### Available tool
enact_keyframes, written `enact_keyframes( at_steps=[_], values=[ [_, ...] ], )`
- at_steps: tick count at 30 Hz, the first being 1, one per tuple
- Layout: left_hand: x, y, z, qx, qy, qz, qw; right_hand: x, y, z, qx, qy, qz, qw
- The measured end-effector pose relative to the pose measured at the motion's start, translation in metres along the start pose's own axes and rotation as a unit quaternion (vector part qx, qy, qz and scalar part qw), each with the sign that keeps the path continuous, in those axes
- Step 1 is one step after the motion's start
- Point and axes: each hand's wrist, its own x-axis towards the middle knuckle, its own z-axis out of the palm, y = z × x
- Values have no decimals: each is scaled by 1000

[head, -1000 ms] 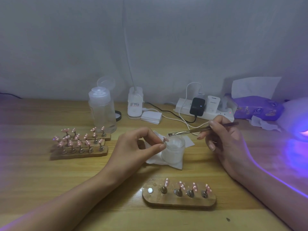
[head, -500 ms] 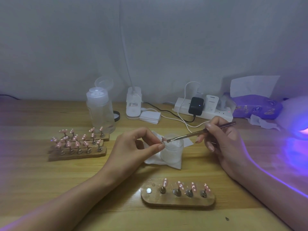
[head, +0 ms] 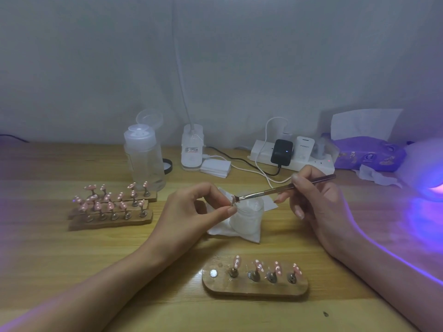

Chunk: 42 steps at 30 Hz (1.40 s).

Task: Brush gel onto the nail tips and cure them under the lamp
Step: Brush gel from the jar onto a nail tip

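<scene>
Left hand pinches a small nail tip between thumb and forefinger and holds it right at the rim of the frosted gel jar. Right hand grips the brush like a pen, fingers curled round the handle, and the bristles are touching that tip! The jar sits on a white wipe, mid-table.

Closer to the camera lies a wooden holder. 4 pink, white-dotted tips stand on it in a row, and 1 bare metal disc shows at its left end.

Off to the left is a cluster of wooden racks, packed with more pink tips, one rack behind another. Just behind them stands a clear bottle with its flip cap open.

At the far right edge the lamp glows violet, throwing purple light across the table and along the right forearm. By the wall sit a white power strip with a black adapter plugged in and, just beside it, a purple tissue pack.
</scene>
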Motion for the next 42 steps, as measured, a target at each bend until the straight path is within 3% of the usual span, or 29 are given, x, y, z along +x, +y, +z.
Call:
enact_keyframes(
  at_steps=[12,17,21,25,30,34,39,42],
  values=[
    [0,0,0,5,1,2,1000,-1,0,-1,7,46,10,999],
    [-1,2,1,16,-1,11,1000,-1,0,0,4,13,4,1000],
    [-2,4,0,33,6,15,999,0,2,-3,-1,55,18,998],
    [-2,5,1,41,9,17,999,-1,0,0,2,21,8,1000],
    [-1,4,1,43,7,28,999,-1,0,-2,11,40,11,999],
    [-2,4,1,58,8,56,997,-1,-1,1,18,-6,7,1000],
    [-1,5,1,69,25,86,994,0,0,-2,15,37,16,999],
    [-1,6,1,73,26,97,992,0,-2,-1,45,-2,-6,999]
  ],
)
